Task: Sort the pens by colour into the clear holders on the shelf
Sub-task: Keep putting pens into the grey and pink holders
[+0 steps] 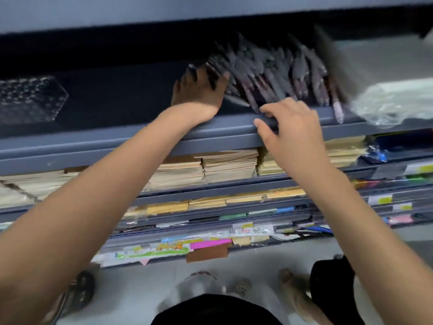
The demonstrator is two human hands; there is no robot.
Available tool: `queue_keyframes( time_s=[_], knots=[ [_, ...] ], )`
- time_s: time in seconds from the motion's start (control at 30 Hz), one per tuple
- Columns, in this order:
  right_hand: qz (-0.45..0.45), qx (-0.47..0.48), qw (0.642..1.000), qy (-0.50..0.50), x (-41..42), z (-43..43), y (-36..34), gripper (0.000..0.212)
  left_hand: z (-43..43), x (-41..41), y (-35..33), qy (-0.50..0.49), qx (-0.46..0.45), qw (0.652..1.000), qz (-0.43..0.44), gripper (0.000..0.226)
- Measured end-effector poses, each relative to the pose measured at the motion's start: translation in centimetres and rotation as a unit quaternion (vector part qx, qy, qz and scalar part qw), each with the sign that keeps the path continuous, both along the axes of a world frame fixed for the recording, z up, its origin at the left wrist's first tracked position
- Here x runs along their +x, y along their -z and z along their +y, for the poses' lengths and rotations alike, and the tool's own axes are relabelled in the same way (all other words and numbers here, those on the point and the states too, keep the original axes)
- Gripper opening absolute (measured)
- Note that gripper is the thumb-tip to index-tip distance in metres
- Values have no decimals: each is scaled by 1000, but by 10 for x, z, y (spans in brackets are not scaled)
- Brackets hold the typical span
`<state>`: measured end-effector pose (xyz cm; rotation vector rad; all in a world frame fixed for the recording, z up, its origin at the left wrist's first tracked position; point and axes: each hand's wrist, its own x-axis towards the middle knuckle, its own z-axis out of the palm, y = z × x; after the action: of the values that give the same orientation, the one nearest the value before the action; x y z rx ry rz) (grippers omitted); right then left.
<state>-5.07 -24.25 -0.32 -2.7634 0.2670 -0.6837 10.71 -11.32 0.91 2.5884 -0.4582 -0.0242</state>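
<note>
Pressing or gripping, cannot tell which, with left hand (199, 90) spread in blurred pens (269, 73) heaped right on shelf (117, 141). Resting right hand (290, 127), loosely curled, empty, on near lip. Far left, clear holder (30, 99).

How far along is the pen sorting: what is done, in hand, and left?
Nothing looks sorted: the clear holder at the left seems empty. In hand: the left hand presses against the heap of pens, the right hand rests at the shelf edge by their tips; blur hides any grip. Left: the whole heap.
</note>
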Motion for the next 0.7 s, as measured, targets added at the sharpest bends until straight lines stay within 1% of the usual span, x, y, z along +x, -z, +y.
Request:
queue_keyframes(
  time_s=[0.07, 0.13, 0.2, 0.3, 0.4, 0.47, 0.53, 0.6, 0.7],
  knots=[
    [-1, 3, 1000, -6, 12, -4, -2, 31, -12, 19, 2, -6, 25, 1000, -14, 74],
    [-10, 2, 1000, 2, 20, -8, -3, 27, -21, 35, 3, -2, 21, 1000, -18, 75],
    [-19, -7, 1000, 11, 26, -11, -3, 24, -28, 49, 1, 9, -11, 1000, -9, 73],
    [-19, -30, 999, 34, 31, -15, -1, 23, -36, 65, -6, 30, -63, 997, 25, 65],
    [-23, -30, 998, 56, 35, -14, 2, 24, -40, 78, -9, 11, -135, 989, 60, 64],
    [-17, -31, 997, 67, 39, -12, 2, 23, -41, 81, -9, 15, -182, 980, 74, 60],
    [-26, -44, 996, 67, 42, -11, 2, 23, -42, 81, -13, 38, -194, 977, 73, 56],
    [-42, -64, 996, 54, 41, -8, 3, 31, -43, 86, -14, 62, -190, 978, 66, 55],
    [-46, -99, 993, 39, 39, -4, 2, 54, -43, 84, -14, 65, -191, 977, 71, 55]
  ],
)
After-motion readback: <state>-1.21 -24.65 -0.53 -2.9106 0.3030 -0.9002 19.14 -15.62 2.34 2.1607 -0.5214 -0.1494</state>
